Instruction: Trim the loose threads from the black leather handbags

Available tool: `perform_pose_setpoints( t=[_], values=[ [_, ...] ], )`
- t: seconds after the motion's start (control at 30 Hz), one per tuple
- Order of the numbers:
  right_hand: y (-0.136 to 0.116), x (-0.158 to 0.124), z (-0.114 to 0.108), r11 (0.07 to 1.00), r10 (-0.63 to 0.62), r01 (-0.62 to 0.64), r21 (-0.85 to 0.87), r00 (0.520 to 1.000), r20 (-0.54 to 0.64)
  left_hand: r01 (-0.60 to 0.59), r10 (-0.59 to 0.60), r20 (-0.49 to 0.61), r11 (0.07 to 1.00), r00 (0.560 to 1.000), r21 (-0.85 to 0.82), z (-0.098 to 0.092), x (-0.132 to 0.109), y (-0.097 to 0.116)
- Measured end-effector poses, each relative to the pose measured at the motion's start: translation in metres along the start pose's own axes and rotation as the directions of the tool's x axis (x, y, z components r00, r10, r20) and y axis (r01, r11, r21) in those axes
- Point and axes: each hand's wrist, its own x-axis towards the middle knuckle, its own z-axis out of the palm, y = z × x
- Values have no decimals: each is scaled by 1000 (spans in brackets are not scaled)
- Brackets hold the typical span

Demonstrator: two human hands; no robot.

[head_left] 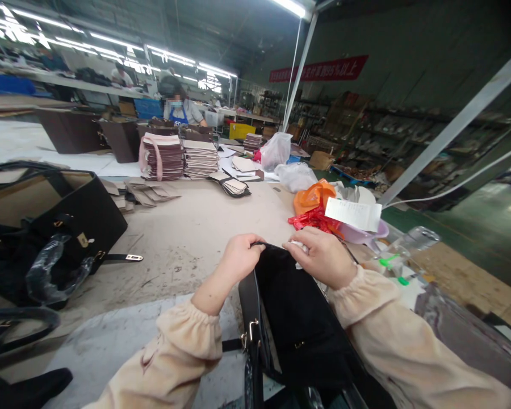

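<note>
A black handbag [310, 329] lies below me with its mouth toward me, its dark lining and a small gold fitting showing inside. My left hand [242, 255] pinches the bag's far upper corner between thumb and fingers. At the opposite side of that end, my right hand [321, 255] is closed around a small white piece [298, 245], perhaps a wad of cloth or tissue, close to the bag's edge. A gold buckle [250, 332] hangs on the bag's left side with a strap.
Another black handbag [97, 210] stands at the left, its strap reaching onto the table. Stacked brown panels [164, 159] sit toward the back. To the right are an orange bag [313, 196], a lilac basin [381, 230] and a clear bottle [417, 238]. A co-worker [183, 111] sits beyond.
</note>
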Motion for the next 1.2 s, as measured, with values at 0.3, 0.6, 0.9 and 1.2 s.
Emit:
perform_pose_setpoints(
  t=[0.3,0.6,0.9,1.2],
  values=[
    [10,6,6,973,91,-56,224,985,-146,-4,4,0,1000,1000,-3,0,-1,-4],
    [8,6,10,954,-203,181,239,977,70,2,-2,-2,1000,1000,-1,0,-1,-3],
    [29,-4,-13,946,197,-202,255,979,45,29,-29,-2,999,1000,-29,0,-2,-3],
    [-8,13,14,994,-8,6,107,1000,18,-30,30,-6,999,1000,-41,1,0,-7]
  ],
)
